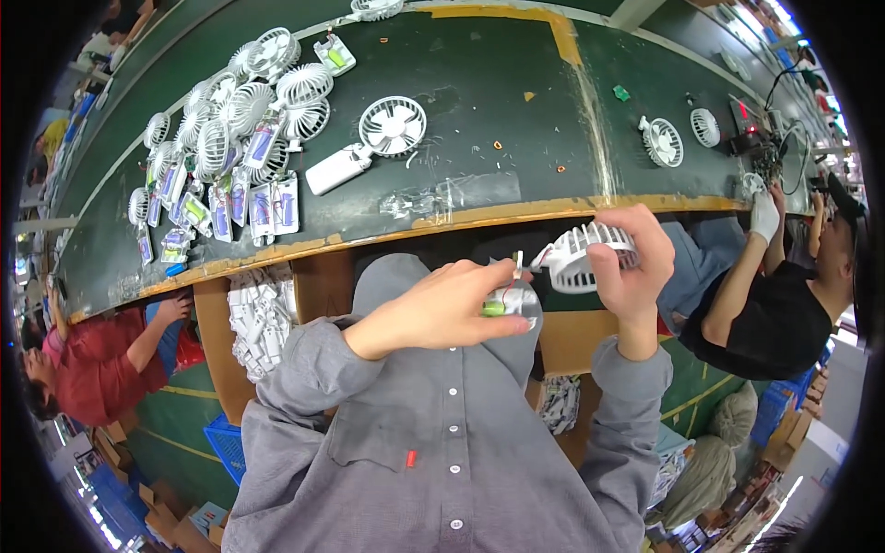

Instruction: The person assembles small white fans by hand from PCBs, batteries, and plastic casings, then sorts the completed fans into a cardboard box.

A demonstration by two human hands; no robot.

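Observation:
In front of my body, just below the bench edge, I hold a white handheld fan across both hands. My right hand [638, 263] grips the round slatted fan head [576, 261], thumb on the near side and fingers wrapped behind. My left hand [452, 304] is closed on the handle, whose opened housing shows a green battery [495, 309] and a thin red wire. Part of the handle is hidden behind my left fingers. On the bench beyond lies another white fan [393, 126] with a closed handle [337, 170].
A heap of white fans [249, 111] with exposed batteries covers the left of the dark green bench [479, 74]. Below sits a carton of white parts [261, 318]. Two fans [662, 143] lie at the right, near a gloved co-worker [765, 217]. Another person [106, 355] sits left.

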